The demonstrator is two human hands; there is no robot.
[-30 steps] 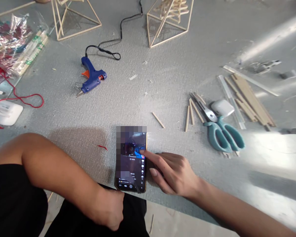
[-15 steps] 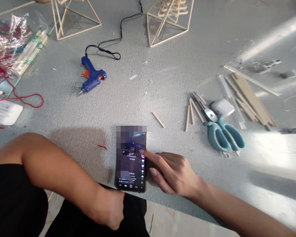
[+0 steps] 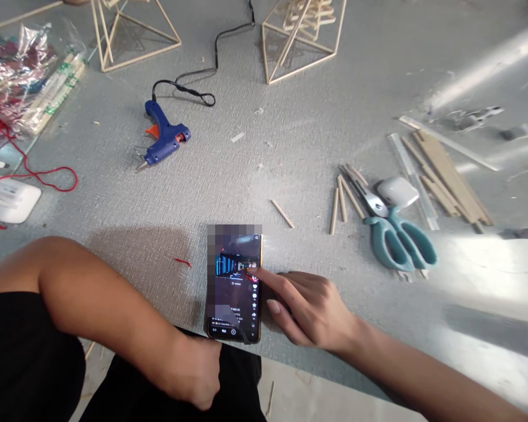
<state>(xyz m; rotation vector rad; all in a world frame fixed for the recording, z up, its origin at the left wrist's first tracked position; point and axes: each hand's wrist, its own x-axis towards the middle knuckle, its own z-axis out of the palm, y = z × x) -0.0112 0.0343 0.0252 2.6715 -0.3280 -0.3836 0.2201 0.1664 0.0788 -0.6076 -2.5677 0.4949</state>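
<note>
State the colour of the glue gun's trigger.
The trigger is orange, against the blue glue gun; see the head view, the only one.

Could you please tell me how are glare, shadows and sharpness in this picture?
Head view: glare whitens the table right of the scissors; head view: a soft shadow lies between the left arm and the phone; head view: pixel blocks hide part of the phone; head view: small pieces at upper right look smeared, the glue gun sharper.
</note>
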